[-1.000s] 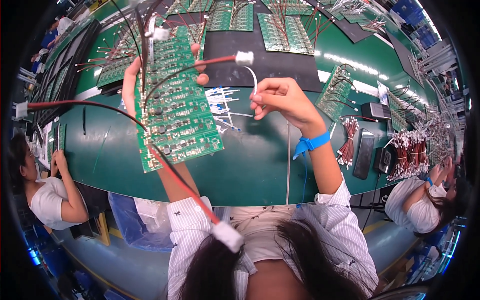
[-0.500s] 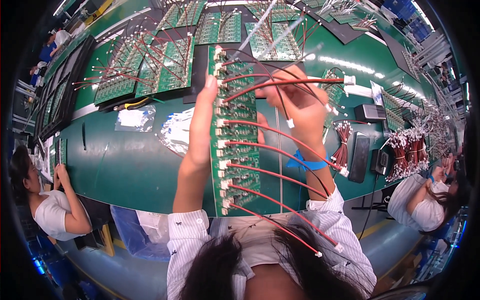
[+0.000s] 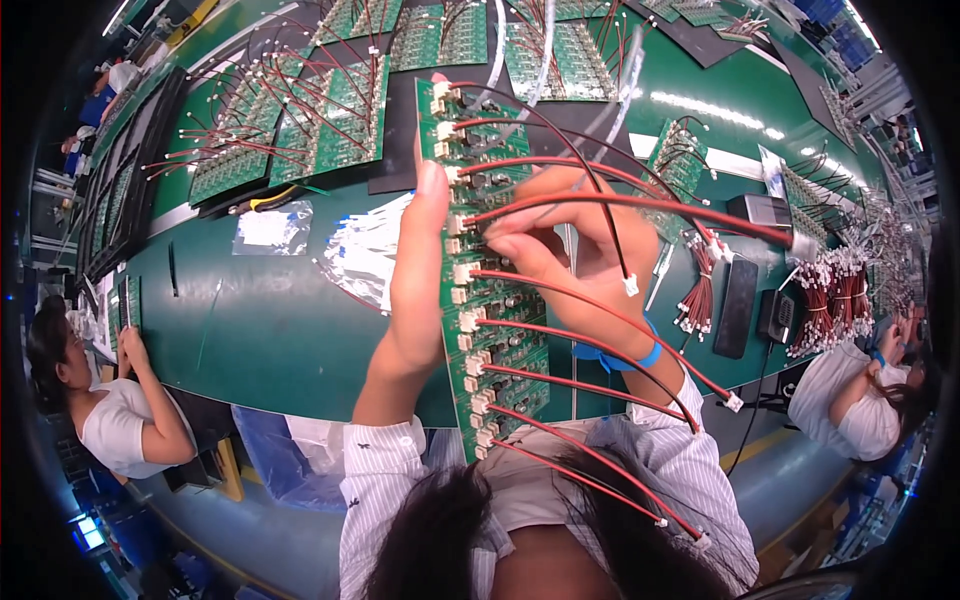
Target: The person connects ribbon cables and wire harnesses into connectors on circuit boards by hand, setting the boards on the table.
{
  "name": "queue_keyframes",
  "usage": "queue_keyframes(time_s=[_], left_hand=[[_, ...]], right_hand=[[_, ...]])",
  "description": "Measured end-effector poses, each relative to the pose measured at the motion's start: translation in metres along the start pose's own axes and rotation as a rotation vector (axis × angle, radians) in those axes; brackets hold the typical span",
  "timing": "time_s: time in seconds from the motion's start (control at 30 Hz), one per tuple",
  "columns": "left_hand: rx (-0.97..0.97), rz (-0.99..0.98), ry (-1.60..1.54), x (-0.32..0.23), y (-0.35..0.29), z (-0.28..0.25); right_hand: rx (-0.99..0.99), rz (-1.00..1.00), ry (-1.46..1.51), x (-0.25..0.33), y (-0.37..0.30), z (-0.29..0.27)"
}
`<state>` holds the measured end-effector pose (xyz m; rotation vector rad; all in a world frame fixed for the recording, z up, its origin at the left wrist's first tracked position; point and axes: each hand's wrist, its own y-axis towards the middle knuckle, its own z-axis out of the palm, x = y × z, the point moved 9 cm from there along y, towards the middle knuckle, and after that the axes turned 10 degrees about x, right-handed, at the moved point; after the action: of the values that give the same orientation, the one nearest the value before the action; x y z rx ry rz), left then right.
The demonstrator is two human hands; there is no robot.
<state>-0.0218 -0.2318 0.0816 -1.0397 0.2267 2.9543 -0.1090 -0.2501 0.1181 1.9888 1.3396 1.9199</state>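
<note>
My left hand (image 3: 415, 270) grips a long green circuit board (image 3: 465, 330) by its left edge and holds it upright above the table. A row of white connectors (image 3: 468, 272) runs down the board, and red-and-black wire leads (image 3: 590, 390) with white end plugs spread out to the right. At the upper half of the board, my right hand (image 3: 590, 240) is closed in a pinch, thumb and forefinger against the parts beside the connectors. What sits between those fingertips is hidden. Translucent strips (image 3: 545, 60) rise blurred above the right hand.
More wired boards (image 3: 330, 120) lie on black mats across the back of the green table (image 3: 270, 330). Wire bundles (image 3: 825, 310) and a black phone-like slab (image 3: 737, 308) lie right; bagged white strips (image 3: 365, 250) and pliers (image 3: 268, 200) lie left. People sit at both sides.
My right hand has come down and left, its fingertips now against the board. The board has shifted slightly right and down and leans more. The translucent strips have swung more upright.
</note>
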Motion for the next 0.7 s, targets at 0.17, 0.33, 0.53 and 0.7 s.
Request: queue_keyframes(time_s=[0.17, 0.33, 0.53, 0.7], left_hand=[[-0.045, 0.069, 0.047, -0.006, -0.003, 0.0], [-0.07, 0.081, 0.056, -0.011, -0.005, 0.006], [-0.096, 0.097, 0.104, -0.011, -0.006, 0.001], [-0.112, 0.089, 0.108, -0.012, -0.008, 0.003]], right_hand=[[-0.057, 0.006, 0.078, -0.004, -0.004, 0.001], [-0.039, 0.0, 0.115, 0.003, -0.001, 0.003], [-0.042, -0.006, 0.057, 0.003, -0.002, 0.003], [-0.067, -0.038, 0.029, 0.004, -0.004, 0.005]])
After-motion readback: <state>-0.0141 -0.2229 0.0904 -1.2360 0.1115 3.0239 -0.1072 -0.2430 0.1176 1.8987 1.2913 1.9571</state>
